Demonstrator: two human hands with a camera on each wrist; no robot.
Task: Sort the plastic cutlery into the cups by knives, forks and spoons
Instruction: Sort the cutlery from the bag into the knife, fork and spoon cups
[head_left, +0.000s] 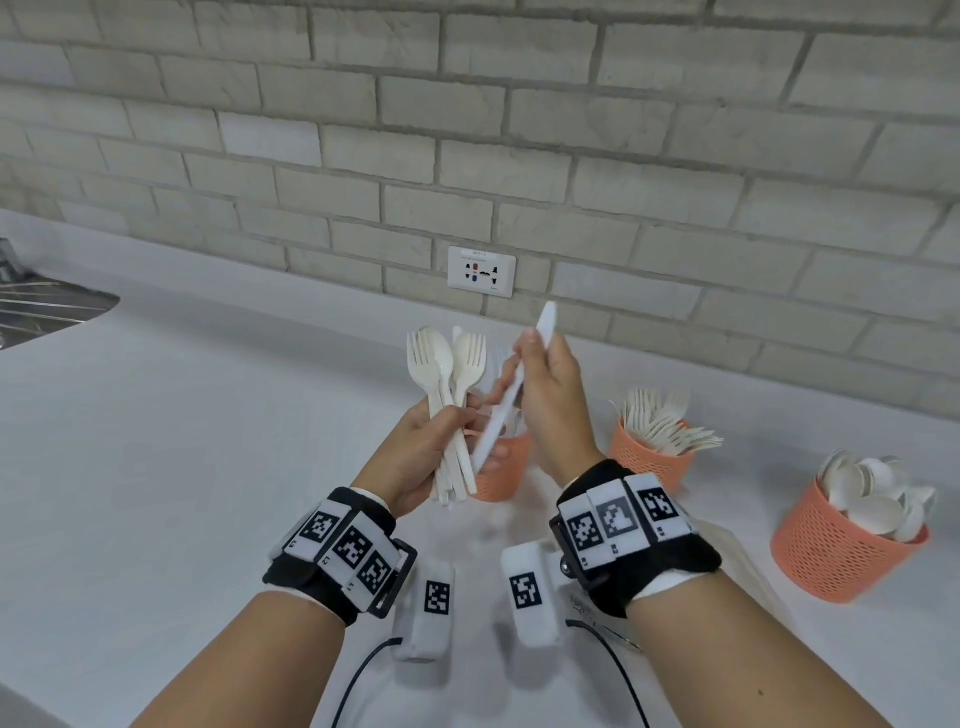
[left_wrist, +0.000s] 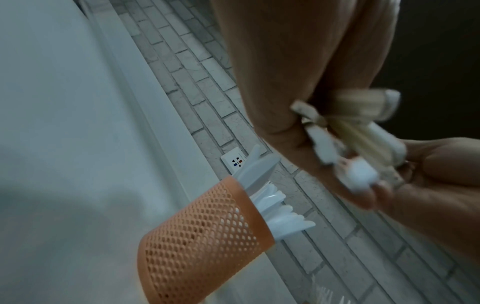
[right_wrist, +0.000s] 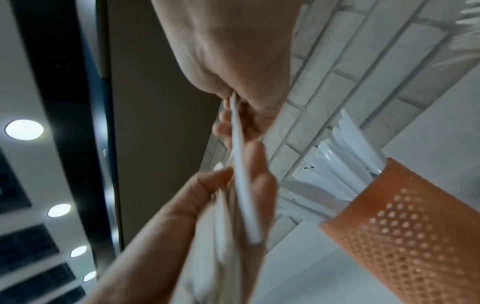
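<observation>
While each grip (head_left: 545, 384) clamps cutlery (head_left: 452, 395), three orange cups (head_left: 847, 551) hold knives (left_wrist: 262, 185); forks (head_left: 665, 421); spoons (head_left: 872, 499).

Grey brick wall (head_left: 519, 130) w/ outlet (head_left: 481, 271) — white counter (head_left: 182, 441), sink (head_left: 47, 306) left.

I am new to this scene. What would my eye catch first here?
Probably the two hands raised mid-counter: the left hand grips a bundle of forks and spoons, while the right hand pinches a white knife. Next, three orange mesh cups stand by the wall, each already holding cutlery.
</observation>
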